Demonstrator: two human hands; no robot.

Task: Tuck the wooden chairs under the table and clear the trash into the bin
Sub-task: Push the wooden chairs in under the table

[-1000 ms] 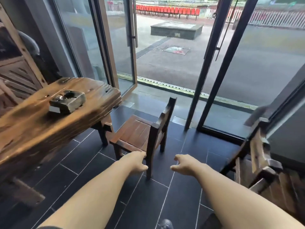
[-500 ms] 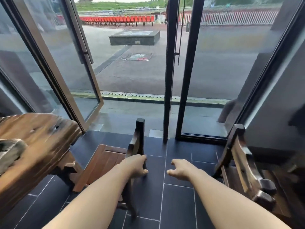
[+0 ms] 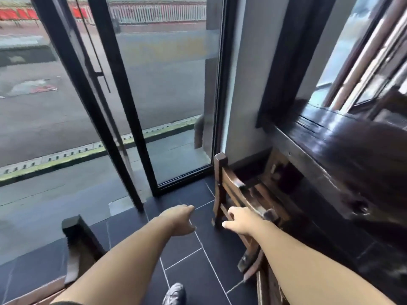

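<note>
From the head view, the step in hand looks like tucking the wooden chair (image 3: 240, 194) on the right under the dark table (image 3: 330, 150). To do it well, I'd judge the person should take the top rail of the backrest with both hands and push level, square to the table edge, so the legs slide on the tile floor (image 3: 191, 260) rather than catch in a grout line or tip. The seat already sits partly beneath the table edge, so a short straight push should do.

The right hand (image 3: 240, 220) reaches forward with the arm nearly straight, its fingers curling at the backrest rail; blur keeps me from telling whether they have closed on it. The left hand (image 3: 180, 219) hangs over the floor just left of the chair, arm extended, fingers loosely bent and holding nothing.

A second chair (image 3: 77, 245) stands at the lower left, well apart from both hands. No trash or bin shows.
</note>
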